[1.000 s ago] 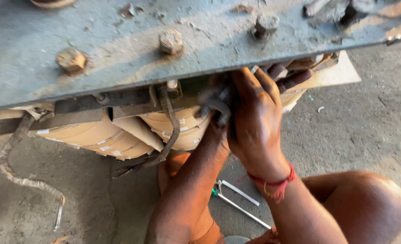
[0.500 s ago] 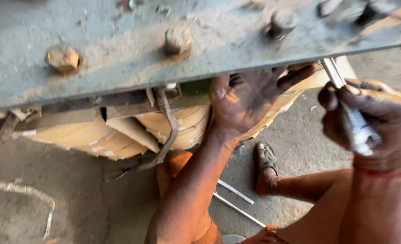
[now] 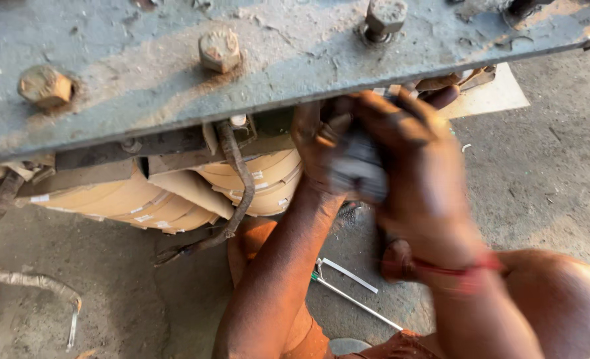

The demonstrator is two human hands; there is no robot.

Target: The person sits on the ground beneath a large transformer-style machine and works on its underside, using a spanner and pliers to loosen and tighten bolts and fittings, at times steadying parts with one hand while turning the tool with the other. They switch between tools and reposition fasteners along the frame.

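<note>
A heavy grey metal plate (image 3: 295, 60) with rusty bolts (image 3: 220, 50) spans the top of the view. Both my hands are raised to its lower edge. My right hand (image 3: 421, 173), blurred by motion and with a red thread (image 3: 454, 269) on the wrist, grips a dark grey metal tool (image 3: 358, 166) just under the plate. My left hand (image 3: 315, 143) is pressed against the same spot beside the tool, fingers curled. The blur hides whether it grips anything. The part under the plate that the tool meets is hidden by my hands.
Paper-wrapped tan windings (image 3: 109, 199) hang below the plate, with a thick dark cable (image 3: 238, 179) drooping in front. A frayed cable (image 3: 9, 272) trails over the concrete floor at left. Thin metal rods (image 3: 348, 286) lie by my legs. A pale board (image 3: 494, 96) lies beyond my hands.
My right hand swung out to the right with the metal tool, then came back to the plate's lower edge beside my left hand. The left hand stayed under the plate.
</note>
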